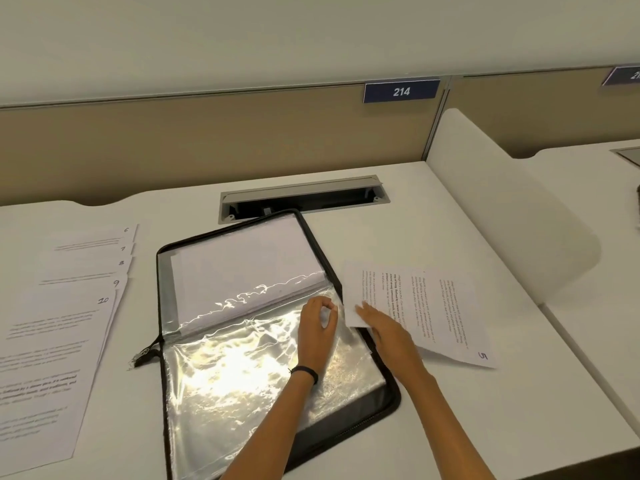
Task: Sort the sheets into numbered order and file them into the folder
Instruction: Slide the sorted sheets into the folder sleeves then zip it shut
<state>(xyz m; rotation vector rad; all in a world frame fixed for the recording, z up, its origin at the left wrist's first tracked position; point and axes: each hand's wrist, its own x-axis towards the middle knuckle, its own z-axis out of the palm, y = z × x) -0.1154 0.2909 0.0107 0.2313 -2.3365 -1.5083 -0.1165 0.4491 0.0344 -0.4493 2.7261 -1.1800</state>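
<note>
— White printed paper sheet marked 5 (415,306) is lying at three o'clock of the black zip-edged folder (389,398), and we are holding its near corner with our right hand (381,323).
— And our left hand (317,327)?
— We are pinching the edge of the clear plastic sleeve (242,368) between thumb and fingertips, opening it, we judge.
— How far are we getting?
— White filed pages (242,265) are showing in the twelve o'clock half, probably one to four, though we cannot read numbers. Fanned white sheets marked 6 to 10 (69,323) are waiting at nine o'clock, so roughly half is remaining.
</note>
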